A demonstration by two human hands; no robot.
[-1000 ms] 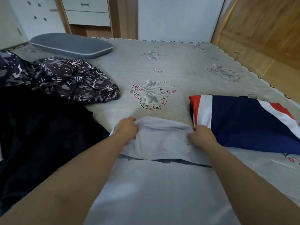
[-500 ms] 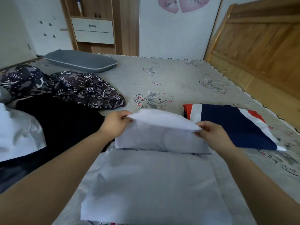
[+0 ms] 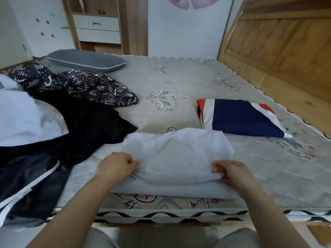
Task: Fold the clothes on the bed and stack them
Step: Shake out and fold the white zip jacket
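Now that the far half has come down over the near half, my left hand (image 3: pixel 117 164) and right hand (image 3: pixel 232 173) pinch the folded grey shirt (image 3: pixel 177 154), ready for stacking.

Fingertips of left hand (image 3: pixel 116 164) and right hand (image 3: pixel 232 173) buried in folds of grey garment (image 3: pixel 176 158). White garment (image 3: pixel 26 119) and dark striped garment (image 3: pixel 26 194) cut by left edge. Pink wall lettering (image 3: pixel 191 0) blurred, unreadable.
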